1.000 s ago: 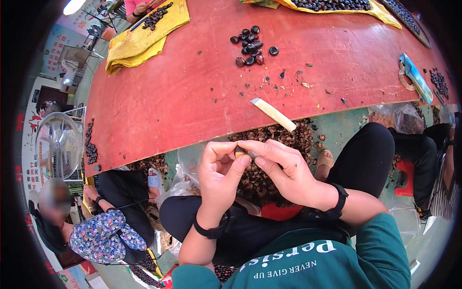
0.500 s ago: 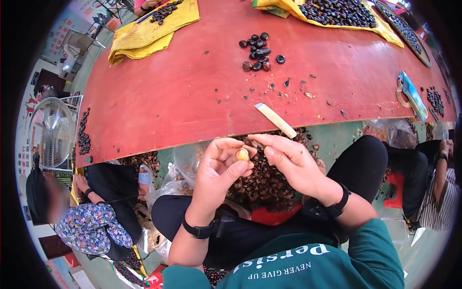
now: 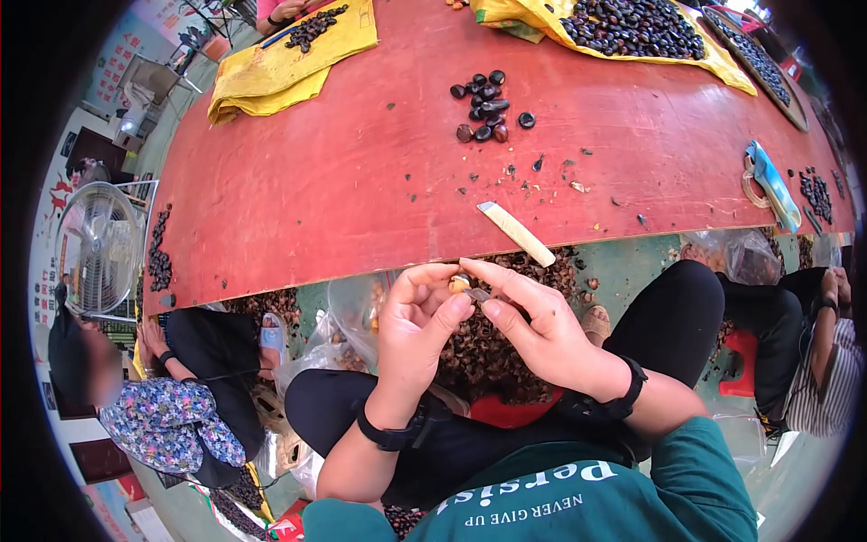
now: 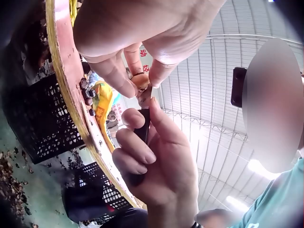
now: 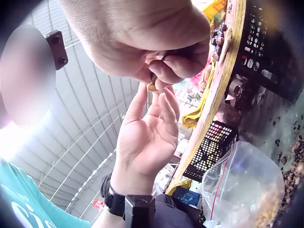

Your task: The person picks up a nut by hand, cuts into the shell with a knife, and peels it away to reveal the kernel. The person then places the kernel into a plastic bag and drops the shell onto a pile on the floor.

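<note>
My left hand [image 3: 406, 330] pinches a partly peeled nut [image 3: 459, 284] between thumb and fingertips; its pale yellow flesh shows beside dark shell. From the other side my right hand [image 3: 560, 339] comes up to it, gripping a small knife [image 4: 144, 124]. The knife's black handle lies under the curled fingers in the left wrist view, and its short blade [image 3: 478, 294] is right at the nut. Both hands are in front of the table's near edge, over a heap of brown shells [image 3: 492, 357] on the floor.
On the red table [image 3: 316, 190] are a cluster of dark nuts [image 3: 492, 107], shell bits and a pale tool with a slanted tip [image 3: 517, 233]. Yellow sacks [image 3: 271, 77] lie at the back. Clear plastic bags [image 3: 352, 312] stand below the edge. Other people sit left and right.
Half a second ago the nut's pale face was turned up and the right fingers were slightly apart from it. Now the right hand is back close against the nut, blade at its side.
</note>
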Available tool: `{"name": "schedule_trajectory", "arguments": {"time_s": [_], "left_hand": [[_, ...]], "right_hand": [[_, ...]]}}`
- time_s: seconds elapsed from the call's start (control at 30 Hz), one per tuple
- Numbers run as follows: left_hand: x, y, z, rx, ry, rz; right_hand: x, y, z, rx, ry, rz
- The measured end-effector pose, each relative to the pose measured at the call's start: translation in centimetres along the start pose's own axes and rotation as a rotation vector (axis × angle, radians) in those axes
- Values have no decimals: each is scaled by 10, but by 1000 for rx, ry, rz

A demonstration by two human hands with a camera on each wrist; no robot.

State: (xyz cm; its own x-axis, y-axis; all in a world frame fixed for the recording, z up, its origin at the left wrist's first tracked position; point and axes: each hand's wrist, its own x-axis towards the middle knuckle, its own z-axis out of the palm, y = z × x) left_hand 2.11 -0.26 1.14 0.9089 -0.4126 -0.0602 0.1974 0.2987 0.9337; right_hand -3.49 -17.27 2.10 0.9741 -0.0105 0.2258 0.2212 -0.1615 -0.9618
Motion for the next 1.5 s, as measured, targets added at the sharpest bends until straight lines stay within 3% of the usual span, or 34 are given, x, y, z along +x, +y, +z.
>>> {"name": "schedule_trajectory", "arguments": {"time_s": [0.23,0.6,1.07,1.17,1.43,1.5], "left_hand": [[0,-6,-5,87,-27,129],[-3,-6,1,315,-7,303],[-5,-5,4,329,32,236],[-4,-6,5,286,26,220],[-4,-9,4,220,-45,184],[-5,-4,7,53,-46,90]], "right_hand": [[-2,0,0,-17,-17,-7],[-7,8,16,-12,122,-40],[-4,3,10,21,88,36],[-4,9,14,176,123,19],[-3,4,0,508,58,349],[-2,4,-4,555,54,372]]}}
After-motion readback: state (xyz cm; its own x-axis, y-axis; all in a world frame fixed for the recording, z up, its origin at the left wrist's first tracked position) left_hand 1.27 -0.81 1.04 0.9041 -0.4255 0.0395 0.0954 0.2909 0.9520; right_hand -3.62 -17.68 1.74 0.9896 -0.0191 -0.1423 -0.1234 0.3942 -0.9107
